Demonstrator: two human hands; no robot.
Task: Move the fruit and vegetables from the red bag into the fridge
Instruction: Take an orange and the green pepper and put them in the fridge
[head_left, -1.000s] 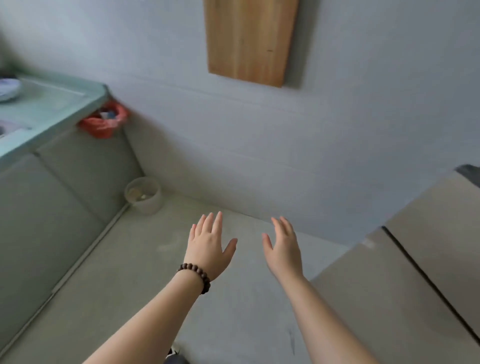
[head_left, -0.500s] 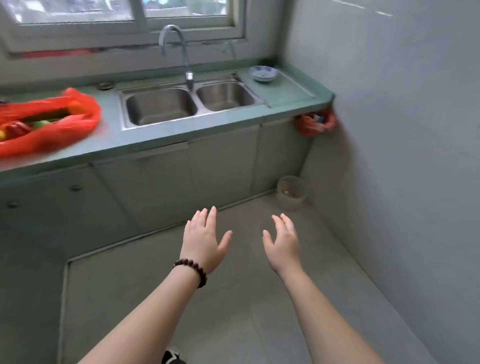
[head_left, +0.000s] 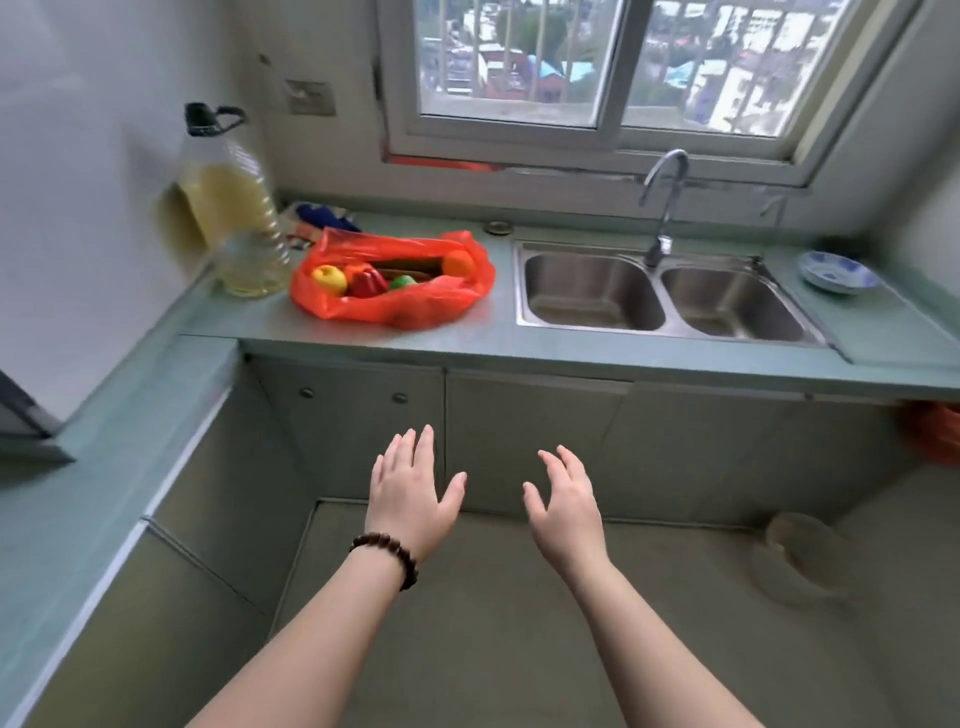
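A red plastic bag (head_left: 405, 306) lies open on the green counter (head_left: 363, 340), left of the sink. Inside it I see a yellow apple-like fruit (head_left: 329, 278), a red pepper (head_left: 366, 280), a green piece (head_left: 402, 282), an orange (head_left: 458, 263) and a dark long vegetable (head_left: 410, 265). My left hand (head_left: 410, 493), with a bead bracelet at the wrist, and my right hand (head_left: 563, 501) hover empty in front of the cabinet doors, fingers spread, well below and apart from the bag. No fridge is in view.
A large oil bottle (head_left: 236, 208) stands left of the bag by the wall. A double steel sink (head_left: 660, 296) with a tap (head_left: 662, 202) lies right of it, then a blue-white dish (head_left: 836, 270). A small bin (head_left: 800, 551) stands on the floor at right. The counter wraps around on the left.
The view has swung left from the bare wall and fridge top to the counter, so the red bag is now ahead. Both hands stay open and empty in front of me.
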